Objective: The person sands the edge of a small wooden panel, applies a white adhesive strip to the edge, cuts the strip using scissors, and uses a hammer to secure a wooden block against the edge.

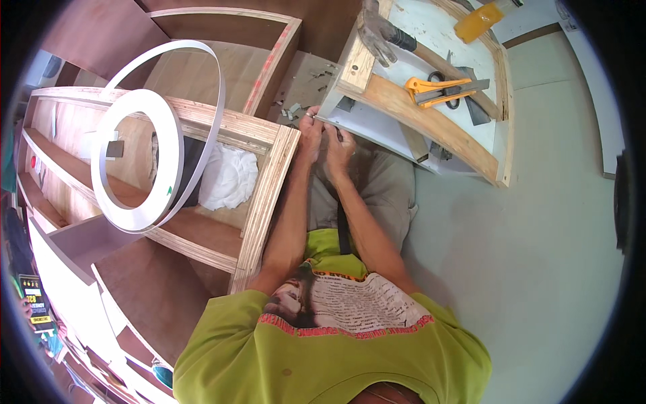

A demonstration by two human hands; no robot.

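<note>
My left hand [310, 135] is at the near left corner of a white-faced box frame [404, 149], its fingers closed against the panel's edge. Close beside it, my right hand [338, 151] is curled at the same edge; a small dark bit shows in its fingers, too small to name. Whatever the left fingers pinch is hidden. Across the frame runs a wooden rail [431, 124]. Lying over the frame are an orange-handled cutter [437, 91], black-handled scissors [452, 103] and a grey work glove [377, 37].
To the left, a white edge-banding roll [171, 161] with a loose loop stands on a plywood frame [259, 195], near a crumpled white cloth [229, 176]. A bottle of orange-yellow liquid [479, 23] lies at the far right. Small scraps [293, 110] litter the floor beyond my left hand.
</note>
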